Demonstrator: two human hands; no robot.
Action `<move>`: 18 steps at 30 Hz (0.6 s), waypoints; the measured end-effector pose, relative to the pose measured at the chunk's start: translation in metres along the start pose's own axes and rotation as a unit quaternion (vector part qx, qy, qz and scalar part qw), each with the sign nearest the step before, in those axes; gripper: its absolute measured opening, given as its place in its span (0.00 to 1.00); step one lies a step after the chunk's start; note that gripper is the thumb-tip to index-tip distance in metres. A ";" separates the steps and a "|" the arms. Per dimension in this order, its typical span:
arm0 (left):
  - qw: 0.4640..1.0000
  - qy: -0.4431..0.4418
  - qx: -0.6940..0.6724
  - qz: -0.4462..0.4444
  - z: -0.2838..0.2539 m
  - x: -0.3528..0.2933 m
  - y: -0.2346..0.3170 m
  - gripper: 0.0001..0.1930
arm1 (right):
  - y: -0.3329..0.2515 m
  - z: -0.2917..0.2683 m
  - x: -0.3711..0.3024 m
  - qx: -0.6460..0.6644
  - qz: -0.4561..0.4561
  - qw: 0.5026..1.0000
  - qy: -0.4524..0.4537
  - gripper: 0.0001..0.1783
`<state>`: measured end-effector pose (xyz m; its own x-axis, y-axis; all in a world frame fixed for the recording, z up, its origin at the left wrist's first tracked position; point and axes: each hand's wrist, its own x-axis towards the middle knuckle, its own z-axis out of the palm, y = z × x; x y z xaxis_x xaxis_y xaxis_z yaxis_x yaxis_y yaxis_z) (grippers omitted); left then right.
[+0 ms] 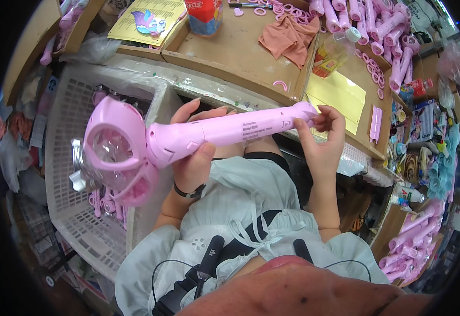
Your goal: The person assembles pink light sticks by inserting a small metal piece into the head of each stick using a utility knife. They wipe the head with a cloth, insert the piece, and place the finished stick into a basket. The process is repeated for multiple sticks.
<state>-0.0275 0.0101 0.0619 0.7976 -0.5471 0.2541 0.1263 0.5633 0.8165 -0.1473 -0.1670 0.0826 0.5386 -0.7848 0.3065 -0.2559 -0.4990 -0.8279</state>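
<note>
A pink toy wand (225, 131) lies across in front of me, its round head with clear windows to the left and its long handle to the right. My left hand (192, 163) is closed around the handle just below the head, thumb on the near side and fingers behind. At the far right end, the thumb and fingers of my right hand (322, 139) pinch the handle's tip. Whether a small part sits between those fingers is hidden. Dark print and a raised diamond-shaped button show on the handle. A silver piece (78, 174) sticks out beyond the wand's head.
A white plastic basket (69, 210) with pink parts stands at my left. Cardboard trays (230, 58) ahead hold pink rings, an orange cloth (289, 39), yellow sheets (340, 100) and a clear bottle (335, 52). Pink handles (388, 26) pile up at far right, more (411, 242) at near right.
</note>
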 end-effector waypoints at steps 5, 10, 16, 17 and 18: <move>0.988 -0.145 -0.043 -0.033 -0.015 0.031 0.015 0.37 | 0.000 -0.026 0.023 -0.047 -0.223 0.940 -0.255 0.30; 0.983 -0.126 -0.095 -0.099 -0.003 0.075 0.007 0.33 | 0.003 0.005 0.012 0.161 -0.022 0.891 -0.424 0.28; 0.993 0.029 0.059 0.097 0.030 0.073 -0.040 0.33 | 0.009 0.064 -0.029 0.154 0.025 0.970 -0.189 0.27; 0.979 0.058 0.152 0.123 0.031 0.075 -0.046 0.34 | 0.008 0.068 -0.033 0.149 0.001 0.975 -0.167 0.27; 0.967 0.064 0.185 0.165 0.032 0.075 -0.050 0.34 | 0.009 0.068 -0.036 0.166 0.005 0.971 -0.174 0.27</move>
<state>0.0073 -0.0784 0.0567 0.8280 -0.2813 0.4850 -0.3476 0.4212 0.8377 -0.1141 -0.1182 0.0326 0.7905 -0.5890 0.1680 -0.0213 -0.3006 -0.9535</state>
